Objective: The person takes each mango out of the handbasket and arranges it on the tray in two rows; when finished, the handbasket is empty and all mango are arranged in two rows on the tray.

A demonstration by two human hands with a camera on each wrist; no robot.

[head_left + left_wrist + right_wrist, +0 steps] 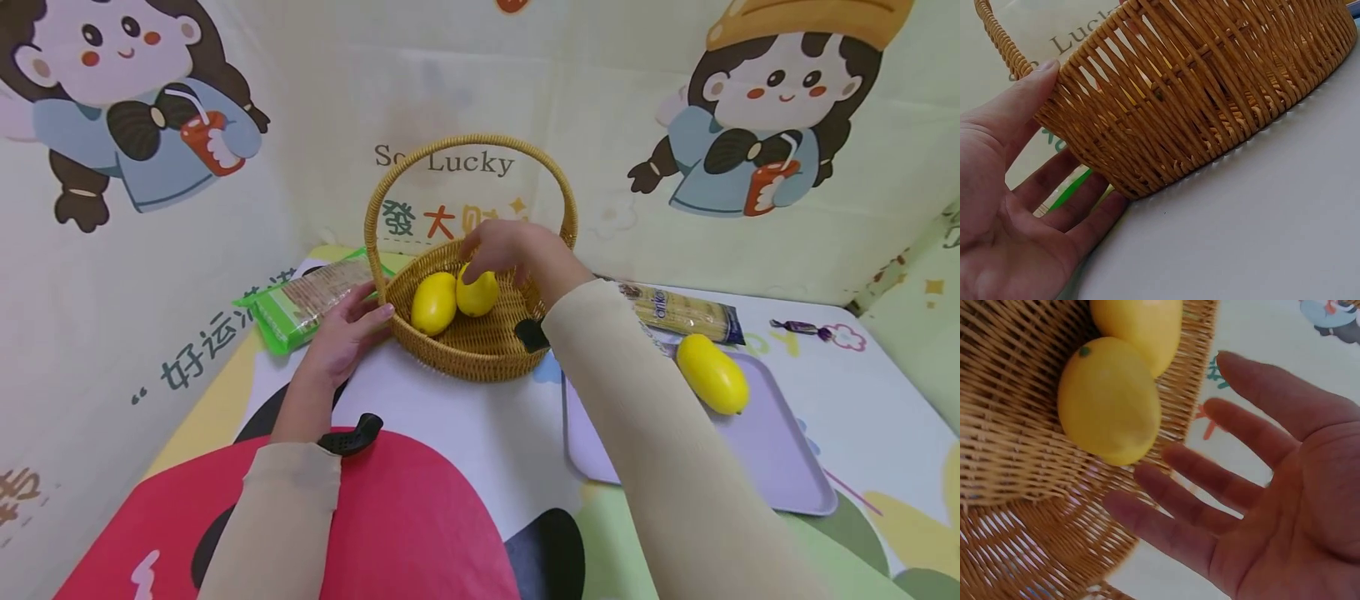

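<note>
A wicker basket (480,364) with a tall arched handle stands on the table. Two yellow lemons (433,305) lie side by side in its left half; the right wrist view also shows a lemon (1110,400) overlapping the other. My left hand (347,337) holds the basket's left side, its thumb against the rim and its fingers along the outer wall, as the left wrist view shows. Over the basket, my right hand (510,250) has its fingers spread beside the lemons, with nothing in its grasp in the right wrist view.
On the right, a lilac tray (780,467) bears another lemon (712,374), partly behind the right sleeve. A spaghetti pack (686,312) lies behind it, with a wrapped candy (801,328) farther right. A green noodle packet (300,300) lies left of the basket.
</note>
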